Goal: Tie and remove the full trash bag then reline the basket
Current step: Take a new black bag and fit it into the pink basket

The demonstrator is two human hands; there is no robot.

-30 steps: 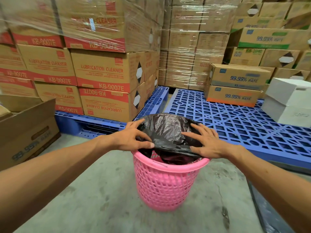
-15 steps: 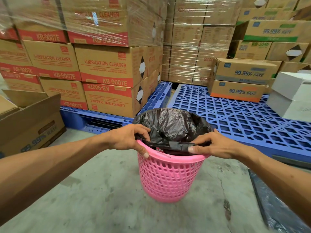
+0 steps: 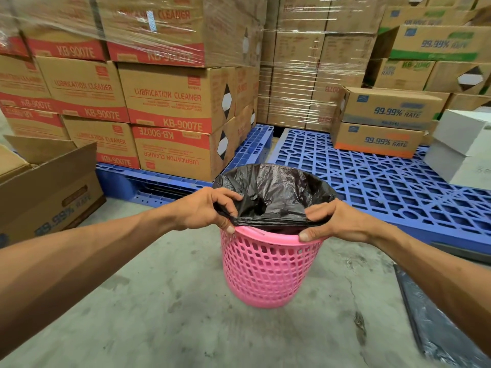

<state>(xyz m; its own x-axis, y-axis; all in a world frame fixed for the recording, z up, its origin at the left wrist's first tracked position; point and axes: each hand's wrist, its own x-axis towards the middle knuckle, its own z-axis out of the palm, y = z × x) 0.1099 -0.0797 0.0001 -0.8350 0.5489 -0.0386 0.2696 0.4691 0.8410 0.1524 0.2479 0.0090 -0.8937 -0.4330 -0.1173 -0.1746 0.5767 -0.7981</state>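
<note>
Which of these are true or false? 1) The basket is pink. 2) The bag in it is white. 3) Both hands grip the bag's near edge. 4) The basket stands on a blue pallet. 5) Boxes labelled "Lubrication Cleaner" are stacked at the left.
1) True: the basket is pink.
2) False: the bag is black.
3) True: the left hand and right hand pinch the bag's near edge at the rim.
4) False: it stands on the concrete floor; the blue pallet lies behind it.
5) True: the boxes carry that label.
</note>
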